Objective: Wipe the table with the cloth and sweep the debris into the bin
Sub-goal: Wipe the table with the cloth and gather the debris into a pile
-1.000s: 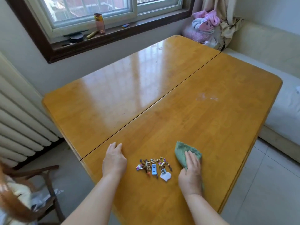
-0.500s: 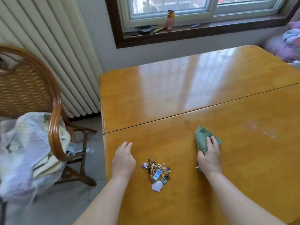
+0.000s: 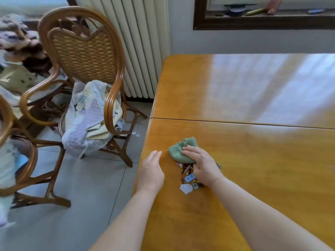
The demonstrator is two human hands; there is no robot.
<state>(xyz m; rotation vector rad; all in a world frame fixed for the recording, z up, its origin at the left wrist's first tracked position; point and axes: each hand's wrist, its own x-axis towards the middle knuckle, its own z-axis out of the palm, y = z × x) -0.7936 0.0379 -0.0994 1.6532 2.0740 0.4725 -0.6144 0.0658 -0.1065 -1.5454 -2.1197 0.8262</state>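
At the debris point(image 3: 187, 175), the cloth point(image 3: 178, 151) has arrived.

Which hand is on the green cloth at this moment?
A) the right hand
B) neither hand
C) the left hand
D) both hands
A: the right hand lies over the green cloth, pressing it to the table right by the debris. The left hand is apart at the table's edge and holds nothing.
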